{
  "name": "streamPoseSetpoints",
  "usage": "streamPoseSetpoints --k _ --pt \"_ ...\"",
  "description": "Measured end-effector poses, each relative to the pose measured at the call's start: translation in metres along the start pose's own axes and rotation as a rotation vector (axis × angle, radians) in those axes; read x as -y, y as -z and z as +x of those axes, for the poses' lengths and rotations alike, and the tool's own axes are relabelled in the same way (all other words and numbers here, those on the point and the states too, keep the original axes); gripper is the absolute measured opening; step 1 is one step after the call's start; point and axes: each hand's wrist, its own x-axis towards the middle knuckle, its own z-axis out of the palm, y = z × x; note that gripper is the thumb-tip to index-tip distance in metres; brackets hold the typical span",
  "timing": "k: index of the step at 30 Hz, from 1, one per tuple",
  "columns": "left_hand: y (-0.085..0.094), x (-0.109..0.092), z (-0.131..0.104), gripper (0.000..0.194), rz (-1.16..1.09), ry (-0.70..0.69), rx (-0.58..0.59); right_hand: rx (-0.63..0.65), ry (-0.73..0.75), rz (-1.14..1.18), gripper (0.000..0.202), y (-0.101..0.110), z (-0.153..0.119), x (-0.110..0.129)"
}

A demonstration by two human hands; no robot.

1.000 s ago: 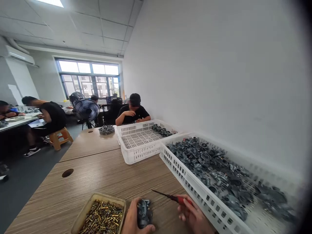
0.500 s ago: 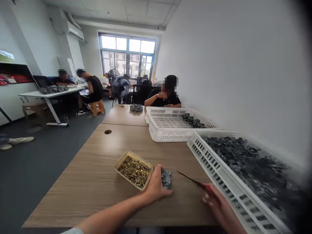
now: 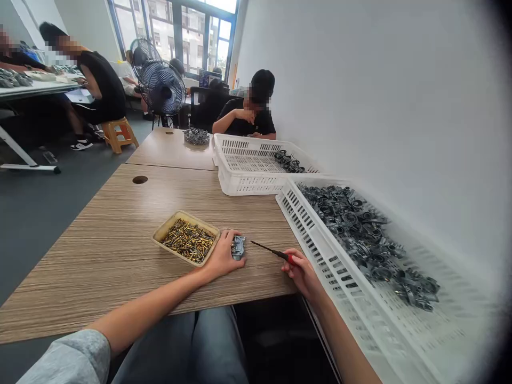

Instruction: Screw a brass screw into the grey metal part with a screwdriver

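My left hand (image 3: pixel 222 256) is closed around the left side of a small grey metal casting (image 3: pixel 239 248), its thumb at the near edge and its fingers at the far edge. The casting rests on the wood-grain table (image 3: pixel 100 250). Just left of that hand stands a cream plastic tub (image 3: pixel 157 236) full of brass-coloured screws (image 3: pixel 188 239). In my right hand (image 3: pixel 303 270) is a screwdriver (image 3: pixel 276 252) with a red and black handle. Its dark shaft points left, and the tip is a short way right of the casting, apart from it.
A white slotted crate (image 3: pixel 320 242) on my right holds many grey metal parts (image 3: pixel 360 224). Behind it, another white crate (image 3: pixel 248 184) has a few parts. A person (image 3: pixel 248 114) sits at the table's far end, near a pile of parts (image 3: pixel 197 136). A fan (image 3: pixel 162 88) stands beyond.
The head view has tilted down and turned right, so the scene sits higher and further left. My left hand stays at the casting; the screwdriver remains in my right hand.
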Motion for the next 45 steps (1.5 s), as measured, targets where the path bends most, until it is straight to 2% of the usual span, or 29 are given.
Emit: streamPoseSetpoints --k 12,27,32,37,45 --pt "0.005 -0.003 -0.001 0.060 -0.008 -0.003 0.039 0.072 -0.026 -0.104 0.027 -0.008 -0.006 0.010" --pt "0.005 -0.004 -0.001 0.060 -0.018 -0.028 0.029 0.076 -0.007 -0.085 0.029 -0.006 -0.004 0.006" --pt "0.005 -0.005 -0.001 0.060 -0.006 0.038 0.034 0.035 0.021 -0.040 0.035 -0.006 0.001 0.001" --pt "0.005 -0.006 0.001 0.059 0.004 0.052 0.043 0.098 0.005 -0.028 0.037 -0.008 0.002 0.001" --pt "0.002 -0.001 0.001 0.059 0.010 0.056 0.033 0.098 0.046 -0.037 0.039 -0.006 0.008 -0.006"
